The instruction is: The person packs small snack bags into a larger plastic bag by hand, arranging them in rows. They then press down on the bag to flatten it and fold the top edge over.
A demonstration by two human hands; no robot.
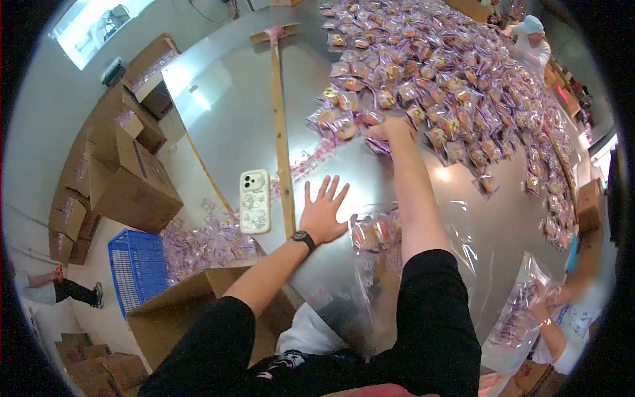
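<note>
On the table (221,126), I see the left hand (323,215) flat, fingers splayed, empty; the right hand (391,129), arm outstretched, curls at the packets (456,86), its hold unclear to me.

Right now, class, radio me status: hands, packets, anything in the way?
Left hand palm-down on table. Right hand at packets, grip unclear. Packets piled; nothing visible blocking right hand. Phone, wooden stick off to the left.

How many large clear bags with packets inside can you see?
2: one bag beneath the wearer's right forearm, another bag by a co-worker's hand at the picture's lower right. More may be hidden.
</note>
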